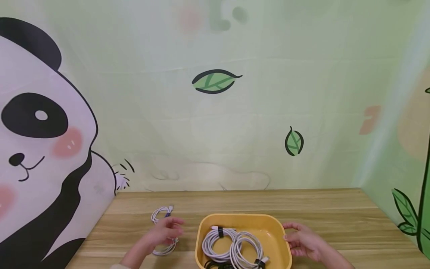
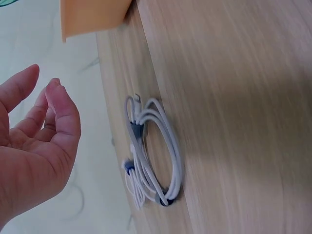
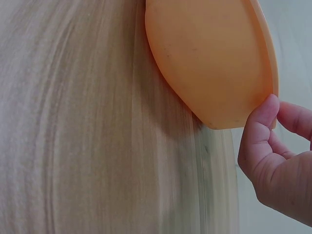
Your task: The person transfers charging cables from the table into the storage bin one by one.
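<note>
My right hand (image 1: 304,241) pinches the rim of a yellow plastic bin (image 1: 277,233) at its right side, thumb and finger on the edge in the right wrist view. Inside the bin lie two coiled white cables (image 1: 215,250) with black ties, and part of a black cable (image 1: 218,264) at the front. My left hand (image 1: 161,234) hovers left of the bin with fingers loosely bent and nothing in them. Near it on the table are two more bundled white cables, a larger coil (image 2: 173,146) and a smaller one with a blue tie (image 2: 136,187). The hand partly hides them in the head view.
The wooden table (image 1: 322,205) runs back to a green printed backdrop (image 1: 151,93) with a panda and leaves. This cloth also stands along the left and right sides.
</note>
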A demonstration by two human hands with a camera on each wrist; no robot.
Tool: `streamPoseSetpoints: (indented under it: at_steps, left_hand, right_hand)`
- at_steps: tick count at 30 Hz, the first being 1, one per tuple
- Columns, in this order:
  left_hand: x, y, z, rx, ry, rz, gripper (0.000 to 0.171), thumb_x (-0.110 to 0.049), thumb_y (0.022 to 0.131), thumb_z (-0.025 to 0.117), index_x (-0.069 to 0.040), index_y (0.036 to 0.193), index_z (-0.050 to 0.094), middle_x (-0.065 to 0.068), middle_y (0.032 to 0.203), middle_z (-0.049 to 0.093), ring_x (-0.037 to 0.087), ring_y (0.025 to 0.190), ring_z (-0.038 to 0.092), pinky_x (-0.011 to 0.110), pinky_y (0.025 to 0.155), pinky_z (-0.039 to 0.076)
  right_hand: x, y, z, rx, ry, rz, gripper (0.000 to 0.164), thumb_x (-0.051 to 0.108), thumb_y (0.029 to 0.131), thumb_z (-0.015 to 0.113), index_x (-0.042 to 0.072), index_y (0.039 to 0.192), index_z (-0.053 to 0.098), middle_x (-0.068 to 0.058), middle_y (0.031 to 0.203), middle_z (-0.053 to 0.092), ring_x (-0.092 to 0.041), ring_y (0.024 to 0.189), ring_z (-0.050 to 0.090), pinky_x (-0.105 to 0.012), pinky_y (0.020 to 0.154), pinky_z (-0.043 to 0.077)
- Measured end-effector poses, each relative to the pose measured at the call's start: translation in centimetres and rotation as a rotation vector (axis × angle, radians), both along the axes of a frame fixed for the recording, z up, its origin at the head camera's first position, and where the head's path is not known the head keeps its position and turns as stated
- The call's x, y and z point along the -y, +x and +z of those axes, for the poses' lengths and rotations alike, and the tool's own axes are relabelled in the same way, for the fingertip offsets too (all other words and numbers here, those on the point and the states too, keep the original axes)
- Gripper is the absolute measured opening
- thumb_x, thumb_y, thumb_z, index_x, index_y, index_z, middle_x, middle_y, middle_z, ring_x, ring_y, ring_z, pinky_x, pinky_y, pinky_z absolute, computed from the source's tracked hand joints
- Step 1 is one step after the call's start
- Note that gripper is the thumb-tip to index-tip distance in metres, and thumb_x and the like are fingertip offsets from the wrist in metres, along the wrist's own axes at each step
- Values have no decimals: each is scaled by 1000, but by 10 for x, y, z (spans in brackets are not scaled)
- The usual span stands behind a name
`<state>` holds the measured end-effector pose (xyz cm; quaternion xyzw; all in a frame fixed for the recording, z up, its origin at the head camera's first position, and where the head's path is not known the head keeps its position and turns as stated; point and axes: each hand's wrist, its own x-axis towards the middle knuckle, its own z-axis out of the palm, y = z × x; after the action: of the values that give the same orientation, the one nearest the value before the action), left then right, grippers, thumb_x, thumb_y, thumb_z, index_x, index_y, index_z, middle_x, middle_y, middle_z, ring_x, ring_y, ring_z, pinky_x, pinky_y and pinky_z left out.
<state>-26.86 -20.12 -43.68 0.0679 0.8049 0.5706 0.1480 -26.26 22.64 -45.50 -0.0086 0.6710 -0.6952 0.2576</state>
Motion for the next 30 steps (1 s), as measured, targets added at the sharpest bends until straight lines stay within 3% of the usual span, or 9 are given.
streamPoseSetpoints:
  at_steps: [8,14,17,24,30]
  left_hand:
    - [9,0,-1,-9,7,98,40,-7,80,58,9,114,45,7,88,56,14,72,53,29,62,47]
    - [14,-1,-3,-16,-36,179,41,-8,79,60,9,114,47,11,91,57,15,77,55,33,66,49]
    - [19,-2,-6,-31,-55,189,37,-5,81,57,10,113,47,14,93,56,14,77,55,34,66,49]
    - [28,-3,-10,-33,-46,200,35,-3,81,54,12,112,45,9,89,57,12,60,46,22,52,40]
    - [32,-5,-15,-34,-69,270,36,-4,79,58,10,111,48,8,90,59,14,65,49,26,56,42]
  right_hand:
    - [0,0,1,-2,-2,6,56,6,80,55,-7,126,25,2,64,57,-5,54,53,-17,50,49]
    - [0,1,1,-1,-5,11,57,7,80,55,-7,126,24,2,66,57,-5,55,53,-17,50,49]
    - [0,0,1,-1,-3,12,58,7,80,55,-7,127,24,2,66,57,-5,55,53,-17,50,48]
    - [-1,-1,0,2,3,10,57,7,81,54,-7,127,23,2,65,57,-5,55,53,-17,50,48]
    - [0,0,1,0,4,8,57,7,81,54,-7,127,24,2,65,57,-5,55,53,-17,50,49]
